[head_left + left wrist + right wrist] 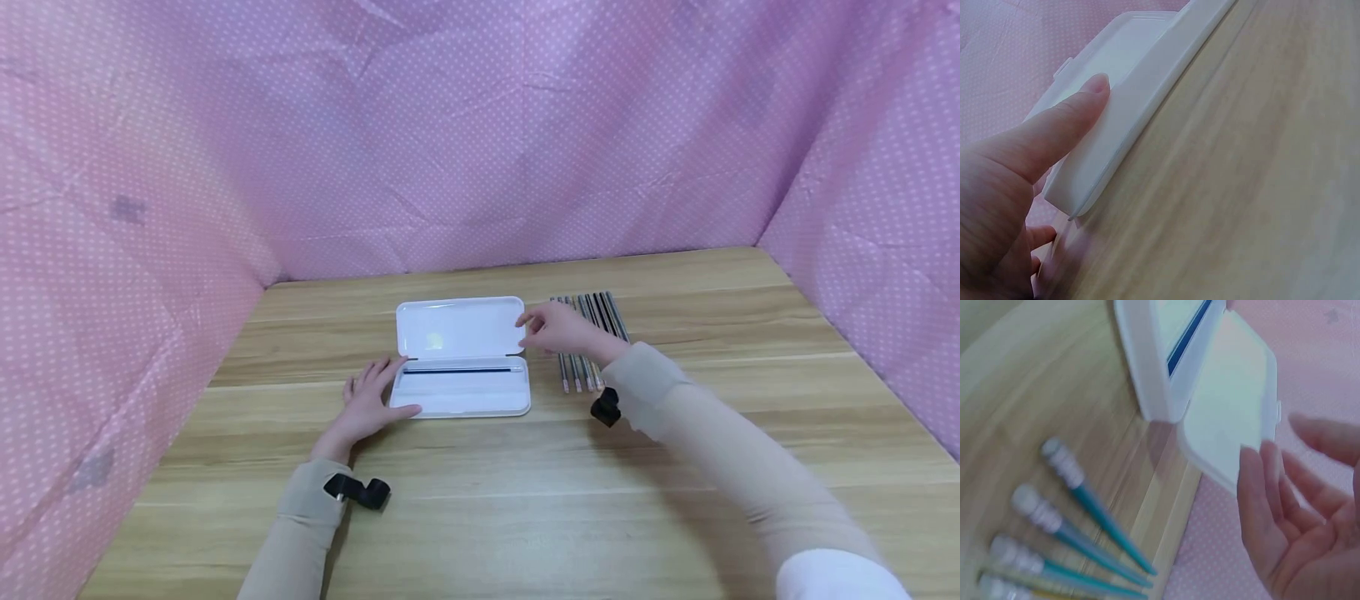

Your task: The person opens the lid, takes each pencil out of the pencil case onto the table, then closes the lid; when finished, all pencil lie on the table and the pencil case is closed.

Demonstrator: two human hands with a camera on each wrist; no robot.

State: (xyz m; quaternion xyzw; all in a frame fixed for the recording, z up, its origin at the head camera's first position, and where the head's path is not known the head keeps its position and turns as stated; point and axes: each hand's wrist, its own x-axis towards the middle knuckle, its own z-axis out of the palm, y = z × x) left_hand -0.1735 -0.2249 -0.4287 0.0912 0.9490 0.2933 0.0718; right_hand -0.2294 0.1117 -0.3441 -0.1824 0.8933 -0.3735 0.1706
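Note:
A white pencil case (461,406) lies on the table with its lid (457,327) folded back. One dark pencil (457,370) lies lengthwise inside, along the hinge side. My left hand (369,404) spreads at the case's left end, its thumb (1075,115) resting straight on the front rim and a finger reaching the hinge corner. At the lid's right edge hovers my right hand (558,327), fingers loosely bent and nothing between them. Beneath and beyond that hand lies a row of several pencils (576,372), partly hidden by it; their eraser ends (1060,461) show in the right wrist view.
The wood-grain table (480,517) carries the case at centre and the pencils right of it. A pink polka-dot cloth (480,142) hangs behind the table and along both sides. Black wrist cameras (367,493) are strapped to both sleeves.

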